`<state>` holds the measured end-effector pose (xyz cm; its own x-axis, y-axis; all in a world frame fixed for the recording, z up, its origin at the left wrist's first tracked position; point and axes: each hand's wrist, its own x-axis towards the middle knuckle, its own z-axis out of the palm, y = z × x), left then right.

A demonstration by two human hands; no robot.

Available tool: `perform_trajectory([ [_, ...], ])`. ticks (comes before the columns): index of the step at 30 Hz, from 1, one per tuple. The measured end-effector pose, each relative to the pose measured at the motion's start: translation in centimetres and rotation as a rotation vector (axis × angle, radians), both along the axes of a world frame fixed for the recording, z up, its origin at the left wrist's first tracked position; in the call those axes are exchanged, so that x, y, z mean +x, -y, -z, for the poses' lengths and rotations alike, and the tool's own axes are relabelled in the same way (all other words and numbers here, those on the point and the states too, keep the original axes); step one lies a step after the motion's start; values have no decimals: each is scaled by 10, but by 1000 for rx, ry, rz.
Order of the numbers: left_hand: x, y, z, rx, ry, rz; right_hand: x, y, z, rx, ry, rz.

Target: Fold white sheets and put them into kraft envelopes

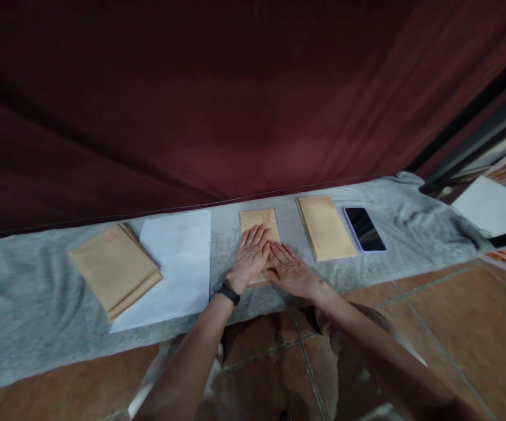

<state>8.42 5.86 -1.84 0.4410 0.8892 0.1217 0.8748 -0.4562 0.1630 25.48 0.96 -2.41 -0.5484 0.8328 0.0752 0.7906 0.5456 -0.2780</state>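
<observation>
A single tan envelope (259, 222) lies in the middle of a grey cloth-covered table (34, 310). My left hand (250, 257), with a black band on its wrist, lies flat on the envelope, fingers stretched out. Beside it my right hand (291, 270) also rests flat with fingers extended, pressing on the envelope's lower right part. Neither hand grips anything. The near end of the envelope is hidden under my hands.
A stack of tan envelopes (115, 268) sits at the left, partly on a white sheet of paper (176, 266). Another tan envelope pile (325, 227) lies right of centre, next to a black phone (364, 229). A dark red curtain (218, 99) hangs behind. Tiled floor (454, 327) lies below.
</observation>
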Motion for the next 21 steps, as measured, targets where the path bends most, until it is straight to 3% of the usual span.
perform_trajectory([
  [6, 6, -13, 0, -10, -16, -78, 14, -3, -8, -133, -24, -63],
  [12, 10, -35, -1, 2, -41, -115, 27, -4, -19, -233, -26, -17],
  [17, 14, -59, 0, -23, -60, -186, 35, -2, -18, -210, -13, 56],
  [21, 16, -64, -1, -33, -70, -199, 39, -3, -18, -181, 5, 102],
])
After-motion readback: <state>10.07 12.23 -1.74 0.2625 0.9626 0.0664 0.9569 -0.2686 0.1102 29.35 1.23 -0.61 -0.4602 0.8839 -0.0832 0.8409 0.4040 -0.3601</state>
